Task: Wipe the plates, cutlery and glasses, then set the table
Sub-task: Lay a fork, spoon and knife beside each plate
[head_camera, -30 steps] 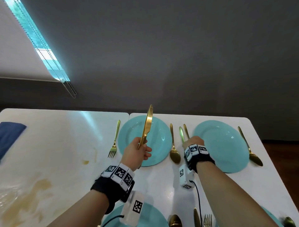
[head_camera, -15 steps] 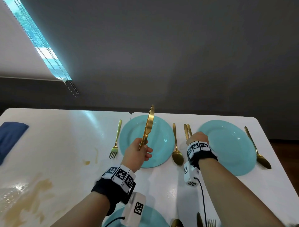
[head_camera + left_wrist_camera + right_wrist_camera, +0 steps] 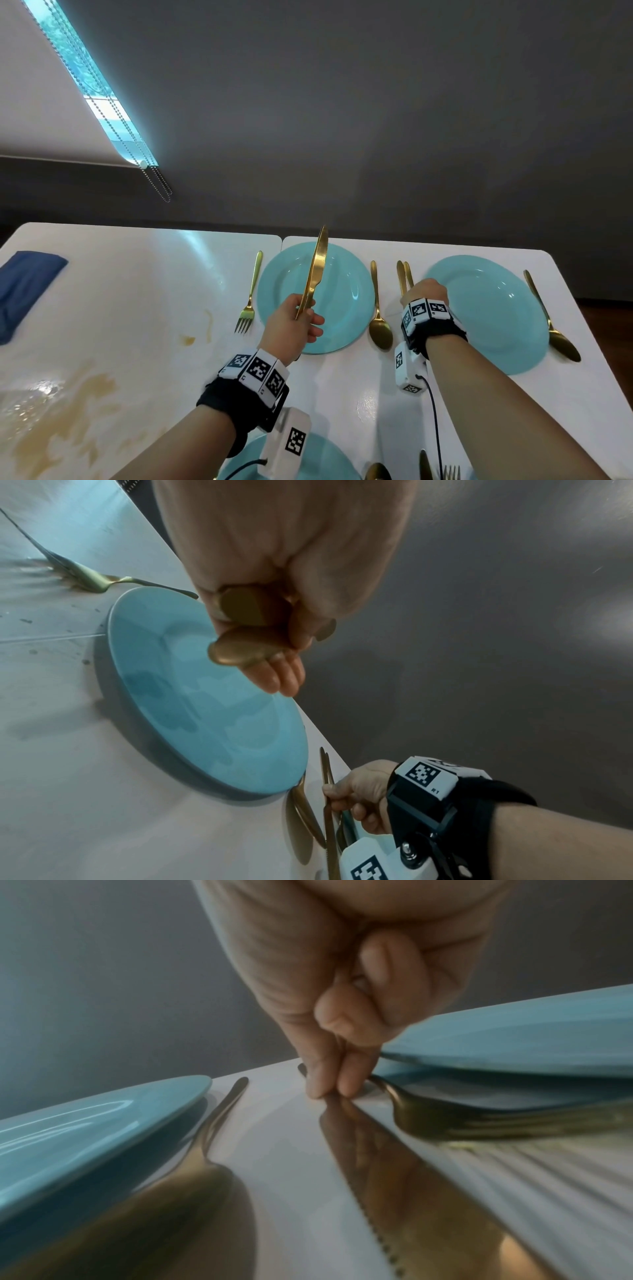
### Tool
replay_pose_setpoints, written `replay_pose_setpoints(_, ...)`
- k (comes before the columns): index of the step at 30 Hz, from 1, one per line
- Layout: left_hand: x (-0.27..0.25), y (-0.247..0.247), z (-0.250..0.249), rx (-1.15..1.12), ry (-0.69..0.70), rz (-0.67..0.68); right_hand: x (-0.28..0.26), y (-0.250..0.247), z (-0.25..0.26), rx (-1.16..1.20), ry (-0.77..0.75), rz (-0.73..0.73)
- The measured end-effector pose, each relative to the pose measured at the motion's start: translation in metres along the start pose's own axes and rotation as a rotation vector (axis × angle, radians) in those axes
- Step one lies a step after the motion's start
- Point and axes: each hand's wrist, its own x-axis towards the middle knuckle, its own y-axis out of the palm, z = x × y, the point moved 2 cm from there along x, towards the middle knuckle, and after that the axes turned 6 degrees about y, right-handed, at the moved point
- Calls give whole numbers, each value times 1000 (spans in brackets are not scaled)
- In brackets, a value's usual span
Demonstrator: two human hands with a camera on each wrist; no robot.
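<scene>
My left hand [image 3: 294, 322] grips a gold knife [image 3: 317, 270] by the handle and holds it upright over the left teal plate [image 3: 346, 274]. In the left wrist view the handle end [image 3: 253, 607] sits inside the curled fingers above that plate [image 3: 205, 696]. My right hand [image 3: 426, 291] is down on the table between the two plates. Its thumb and finger pinch the handle of a second knife [image 3: 394, 1177] that lies flat. A fork [image 3: 445, 1121] lies next to it, against the right teal plate [image 3: 486, 308].
A spoon [image 3: 378, 318] lies right of the left plate and a fork [image 3: 250, 301] left of it. Another spoon [image 3: 548, 318] lies right of the right plate. A blue cloth [image 3: 24, 291] and brown stains [image 3: 68, 394] mark the left table. Near me lie another plate [image 3: 325, 455] and more cutlery.
The view has panned slightly. Both hands keep their holds, the left on the raised knife, the right on the cutlery between the plates. Nothing else has visibly moved.
</scene>
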Motion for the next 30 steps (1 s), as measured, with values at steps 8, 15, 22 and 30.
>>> replay_pose_setpoints(8,-4,0,-2,-27,-35,42,-16,-13,10,-8,-66,13)
replay_pose_setpoints(15,-14,6,-7,-44,-98,67,-91,-22,33,-29,-702,76)
replay_pose_setpoints(22,-32,8,-9,140,-54,129,-145,-10,22,-314,-1150,141)
replay_pose_setpoints(30,-62,-16,1,206,-27,249,-189,-8,8,-615,-1158,146)
